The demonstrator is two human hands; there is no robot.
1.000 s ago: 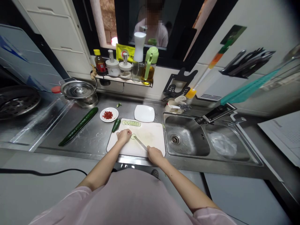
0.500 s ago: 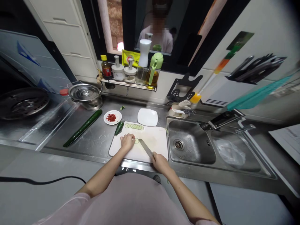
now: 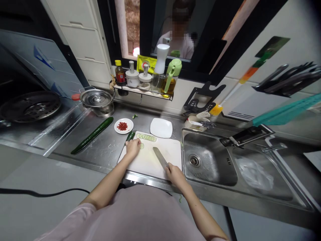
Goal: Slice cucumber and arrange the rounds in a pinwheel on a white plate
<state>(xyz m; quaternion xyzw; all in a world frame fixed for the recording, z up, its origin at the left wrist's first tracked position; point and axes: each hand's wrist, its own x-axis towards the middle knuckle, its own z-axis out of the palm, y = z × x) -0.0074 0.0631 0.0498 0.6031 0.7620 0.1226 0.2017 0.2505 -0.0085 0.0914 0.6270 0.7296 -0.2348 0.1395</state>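
Note:
On the white cutting board [image 3: 160, 164] a row of thin cucumber slices [image 3: 147, 137] overlaps near the top left. My left hand [image 3: 132, 148] is closed, its curled fingers at the edge of a single cucumber slice [image 3: 142, 146] just below that row. What lies under the palm is hidden. A short cucumber piece [image 3: 130, 136] sits beyond the hand at the board's left edge. My right hand [image 3: 175, 173] grips the handle of a kitchen knife [image 3: 159, 156]; its blade is over the middle of the board, pointing up and left, apart from the slices.
Left of the board are a whole cucumber [image 3: 92, 135], a plate of small red pieces [image 3: 123, 131] and a lidded steel pot [image 3: 97, 100]. A white plate [image 3: 162, 128] stands behind the board. The sink [image 3: 209, 160] adjoins on the right. Bottles line a wall rack [image 3: 142, 91].
My left hand has moved left and away from me, and the single slice has shifted closer to the row. The knife has drawn away to the right of the slice. The view has shifted slightly.

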